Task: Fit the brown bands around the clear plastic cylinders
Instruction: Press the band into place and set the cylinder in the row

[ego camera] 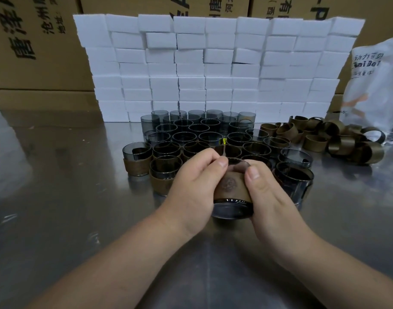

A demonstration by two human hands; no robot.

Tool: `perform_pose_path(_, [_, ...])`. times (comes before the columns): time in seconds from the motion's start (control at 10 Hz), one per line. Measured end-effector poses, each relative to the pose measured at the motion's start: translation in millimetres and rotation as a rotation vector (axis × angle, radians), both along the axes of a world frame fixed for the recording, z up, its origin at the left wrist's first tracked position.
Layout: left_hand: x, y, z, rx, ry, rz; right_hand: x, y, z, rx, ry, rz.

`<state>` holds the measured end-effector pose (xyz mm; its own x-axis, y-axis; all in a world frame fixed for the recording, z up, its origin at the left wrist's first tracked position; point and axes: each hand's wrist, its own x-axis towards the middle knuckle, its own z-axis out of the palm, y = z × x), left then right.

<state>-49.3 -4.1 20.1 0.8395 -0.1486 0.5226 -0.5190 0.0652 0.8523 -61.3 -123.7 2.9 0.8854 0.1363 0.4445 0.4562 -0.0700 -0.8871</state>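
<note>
Left grip (pixel 192 186): fingers curled round the held cylinder (pixel 232 208), thumb up at its far rim.
Right grip (pixel 269 192): curled round the other side, thumb pressing the brown band (pixel 232 186).
Held cylinder: tilted toward me, front-centre of the surface (pixel 57 175), with the band round its middle.
In the way: other cylinders (pixel 202 134), banded and bare, crowd just behind my knuckles.
Right edge: loose bands (pixel 338 137) in a heap.
Back edge: a wall of white foam blocks (pixel 213 68), cardboard boxes (pixel 35 41) behind it, white bag (pixel 378 81) at the right corner.

a tilted smoky clear cylinder (pixel 232 210) with a stamped brown band (pixel 233 186) around it, more cylinders (pixel 200 130) behind, loose bands (pixel 338 139) right
</note>
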Motion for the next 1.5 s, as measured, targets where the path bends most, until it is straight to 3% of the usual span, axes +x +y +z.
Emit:
perform_pose_path(0.2, [0.4,2.7,0.0,0.02,-0.019,0.016,3.2,-0.5,-2.5,-0.13,-0.039,-0.023])
perform_pose_path(0.6, [3.4,3.2,-5.5,0.017,-0.043,0.063,3.6,-2.7,-1.9,-0.084,-0.061,-0.012])
perform_pose_path(0.9, [13.7,18.0,-14.1,0.326,-0.593,0.441,-0.4,-16.0,13.6,-0.501,-0.43,-0.147])
perform_pose_path(1.0, [17.0,18.4,-19.0,0.36,-0.639,0.48,0.5,-16.8,13.9,-0.526,-0.433,-0.161])
perform_pose_path(1.5, [34.4,19.5,-31.3,0.433,-0.484,0.763,8.5,-20.3,10.4,-0.533,-0.505,-0.289])
